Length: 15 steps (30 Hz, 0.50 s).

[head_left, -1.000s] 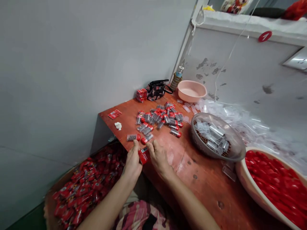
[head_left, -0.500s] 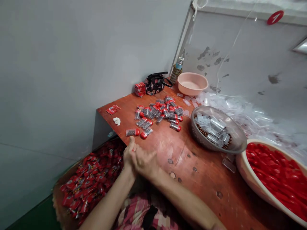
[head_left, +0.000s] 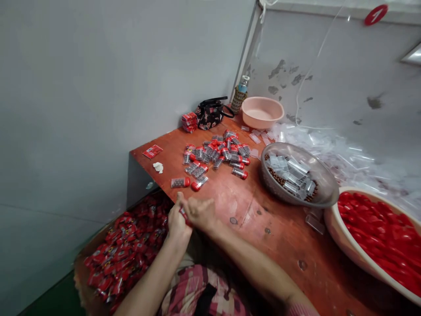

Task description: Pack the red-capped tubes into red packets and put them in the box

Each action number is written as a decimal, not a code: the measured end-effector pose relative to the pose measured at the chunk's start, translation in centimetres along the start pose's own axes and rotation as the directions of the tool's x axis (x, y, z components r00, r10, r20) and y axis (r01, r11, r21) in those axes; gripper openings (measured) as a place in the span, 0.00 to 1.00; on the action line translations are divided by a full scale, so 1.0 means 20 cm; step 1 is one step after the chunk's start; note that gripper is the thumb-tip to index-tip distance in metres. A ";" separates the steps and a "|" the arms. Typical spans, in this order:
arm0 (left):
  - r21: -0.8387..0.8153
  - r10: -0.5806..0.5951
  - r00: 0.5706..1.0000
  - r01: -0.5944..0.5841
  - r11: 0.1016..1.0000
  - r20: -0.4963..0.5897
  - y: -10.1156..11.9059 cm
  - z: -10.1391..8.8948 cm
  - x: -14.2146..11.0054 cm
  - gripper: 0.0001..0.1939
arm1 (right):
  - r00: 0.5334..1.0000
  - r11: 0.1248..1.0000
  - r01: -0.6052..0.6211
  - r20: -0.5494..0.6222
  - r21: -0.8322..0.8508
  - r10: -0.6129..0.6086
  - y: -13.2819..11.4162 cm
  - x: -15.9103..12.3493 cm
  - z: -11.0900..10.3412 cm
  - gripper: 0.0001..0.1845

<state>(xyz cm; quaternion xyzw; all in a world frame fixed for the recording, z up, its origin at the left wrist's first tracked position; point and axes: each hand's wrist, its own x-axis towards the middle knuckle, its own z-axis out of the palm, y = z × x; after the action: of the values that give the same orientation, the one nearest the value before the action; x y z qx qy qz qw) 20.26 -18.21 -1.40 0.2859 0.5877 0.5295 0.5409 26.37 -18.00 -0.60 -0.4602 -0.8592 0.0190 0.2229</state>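
Only thing you can really read here is a white "1" on the round red tag (head_left: 376, 15) stuck to the grey wall panel (head_left: 342, 57). Print on the flat red card (head_left: 152, 151) and small red packet (head_left: 183, 215) looks too blurry to make out, at least from this angle.

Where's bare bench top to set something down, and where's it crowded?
Bare red tabletop lies between the right hand, the bowl and the white basin. Smaller patch left of the red-capped tubes, by the red card. Crowded: the tubes.

Soft, even light makes the room bright, with weak shadows. The table (head_left: 279, 245) has small glare, the picture edges look bent, and the right hand (head_left: 199, 214) is a little blurred.
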 end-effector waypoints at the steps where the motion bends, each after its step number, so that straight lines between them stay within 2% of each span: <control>1: -0.099 -0.012 0.999 0.007 0.995 -0.049 0.01 0.00 0.00 0.23 | 0.999 0.999 -0.043 0.002 -0.004 0.043 0.04 0.02 0.00 0.26; 3: -0.366 -0.079 0.984 0.016 0.930 -0.158 0.02 -0.02 0.01 0.20 | 0.993 0.992 -0.122 -0.004 0.010 0.122 0.13 0.06 -0.02 0.25; 5: -0.509 -0.146 0.976 0.045 0.859 -0.161 0.02 -0.05 0.01 0.20 | 0.978 0.977 -0.206 -0.029 0.049 0.208 0.20 0.09 -0.05 0.26; 8: -0.553 -0.117 0.989 0.050 0.832 -0.086 0.03 -0.11 0.00 0.26 | 0.948 0.947 -0.307 -0.058 0.095 0.313 0.27 0.11 -0.10 0.27; 10: -0.585 -0.096 0.995 0.078 0.807 0.000 0.04 -0.11 -0.02 0.30 | 0.950 0.948 -0.302 -0.053 0.103 0.309 0.28 0.10 -0.12 0.27; 12: -0.602 -0.108 0.990 0.138 0.786 0.086 0.05 -0.09 -0.04 0.30 | 0.955 0.955 -0.286 -0.054 0.074 0.291 0.26 0.09 -0.11 0.26; 15: -0.616 -0.136 0.986 0.166 0.770 0.097 0.06 -0.03 -0.05 0.27 | 0.961 0.964 -0.261 -0.107 -0.058 0.254 0.22 0.06 -0.09 0.25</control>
<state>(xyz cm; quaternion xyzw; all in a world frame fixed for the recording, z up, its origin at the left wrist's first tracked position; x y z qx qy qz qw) 19.74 -18.88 -0.04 0.0559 0.3889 0.6414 0.6590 29.99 -14.74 0.35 -0.5760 -0.7801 -0.0058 0.2442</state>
